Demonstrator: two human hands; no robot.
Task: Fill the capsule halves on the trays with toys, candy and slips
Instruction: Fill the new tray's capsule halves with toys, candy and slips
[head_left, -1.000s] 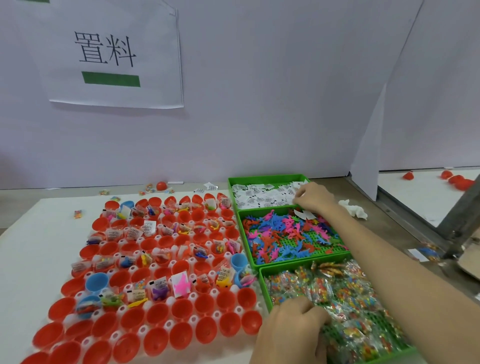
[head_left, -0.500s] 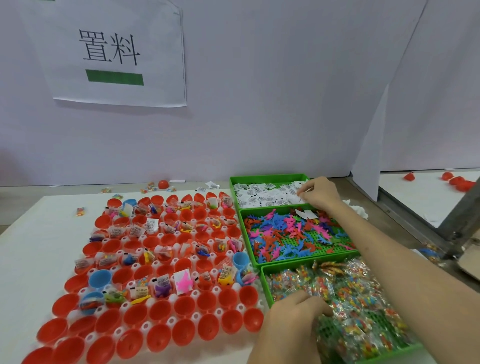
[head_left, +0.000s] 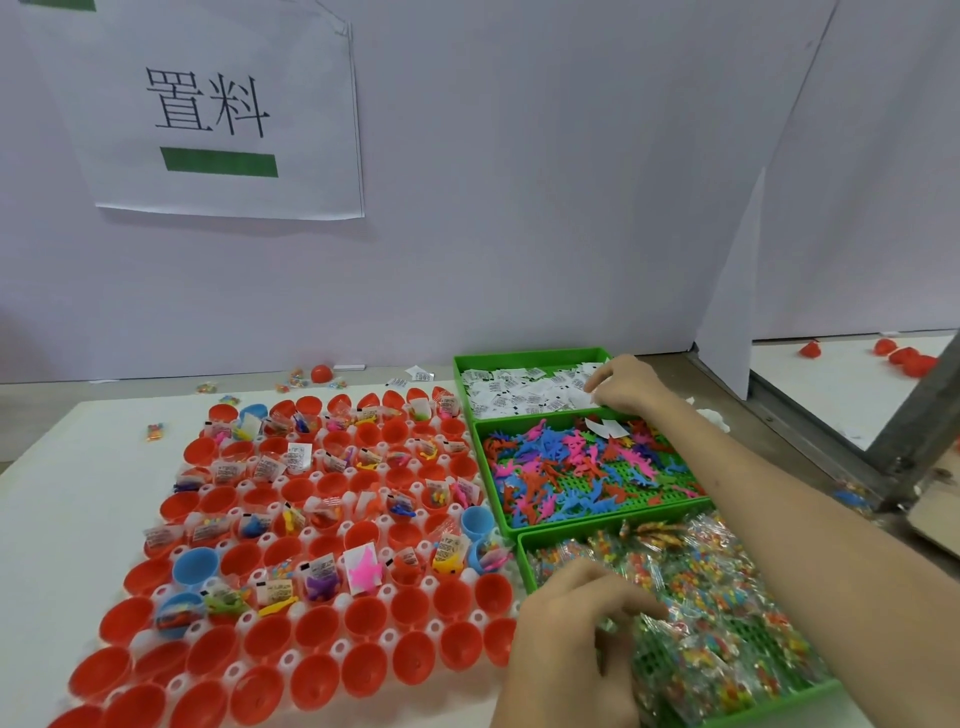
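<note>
Head view: the right grip (head_left: 626, 387) pinches paper slips (head_left: 519, 397) in the far green tray (head_left: 530, 356). The left grip (head_left: 571, 634) curls over candy packets (head_left: 717, 587); blur hides whether it grasps one. The near capsule halves (head_left: 410, 657) stand empty. Risk: clinging slips may lift several at once.

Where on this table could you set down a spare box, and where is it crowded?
Free: the bare white tabletop left of the capsule tray. Crowded: the slip bin, toy bin and candy bin at right, and the littered strip behind the tray.
</note>
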